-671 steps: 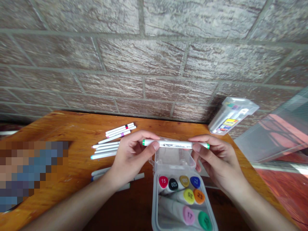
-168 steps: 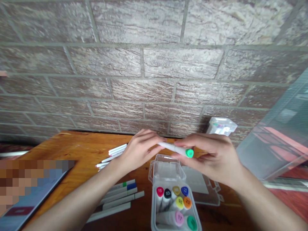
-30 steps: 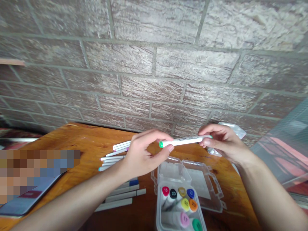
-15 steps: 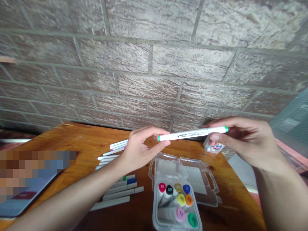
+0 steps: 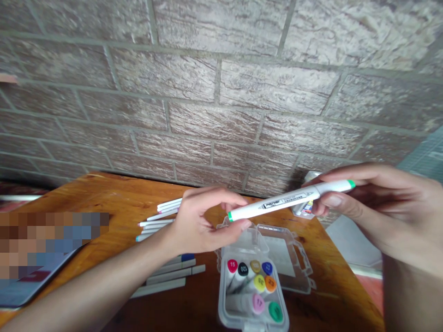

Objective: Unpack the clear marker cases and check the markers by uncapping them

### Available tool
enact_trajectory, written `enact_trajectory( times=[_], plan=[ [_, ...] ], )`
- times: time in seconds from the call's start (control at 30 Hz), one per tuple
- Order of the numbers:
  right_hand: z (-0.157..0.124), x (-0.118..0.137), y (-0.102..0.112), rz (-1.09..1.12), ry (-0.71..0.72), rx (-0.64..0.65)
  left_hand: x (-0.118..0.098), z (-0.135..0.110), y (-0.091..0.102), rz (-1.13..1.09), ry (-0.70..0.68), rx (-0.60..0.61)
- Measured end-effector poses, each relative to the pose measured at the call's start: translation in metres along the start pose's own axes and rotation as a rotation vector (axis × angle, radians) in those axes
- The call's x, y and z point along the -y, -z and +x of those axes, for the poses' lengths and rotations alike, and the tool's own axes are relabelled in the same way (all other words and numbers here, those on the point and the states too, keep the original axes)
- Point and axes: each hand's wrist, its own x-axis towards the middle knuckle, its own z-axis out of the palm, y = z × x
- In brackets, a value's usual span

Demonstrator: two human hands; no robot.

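A white double-ended marker [image 5: 290, 201] with green ends is held up at a slant over the table. My right hand [image 5: 377, 207] is closed on its right part, thumb in front and fingers behind. At the left end, my left hand [image 5: 207, 219] has thumb and fingertips loosely around the barrel, with a wide gap behind them in the palm. Below the marker stands a clear plastic case [image 5: 221, 318] with its lid [image 5: 304, 281] folded back. Upright inside it are several markers with coloured, numbered caps, among them a pink-capped marker [image 5: 258, 303] and a green-capped marker [image 5: 275, 311].
Several white markers [image 5: 166, 282] lie on the wooden table [image 5: 121, 198], partly hidden by my left forearm. At left lies a tablet-like device [image 5: 31, 288], partly pixelated. A small clear container [image 5: 304, 210] stands behind my right hand. A brick wall [image 5: 214, 124] rises behind the table.
My right hand has moved right and nearer the camera with the marker, whose right end is now tilted higher. My left thumb and fingers have spread a little wider around its left end.
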Motion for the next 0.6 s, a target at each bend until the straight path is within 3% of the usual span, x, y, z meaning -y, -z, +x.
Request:
enact_trajectory(
  times=[0.6],
  plan=[
    [-0.006, -0.008, 0.011, 0.189, -0.04, 0.072, -0.01, 0.004, 0.003, -0.118, -0.084, 0.114]
  ],
)
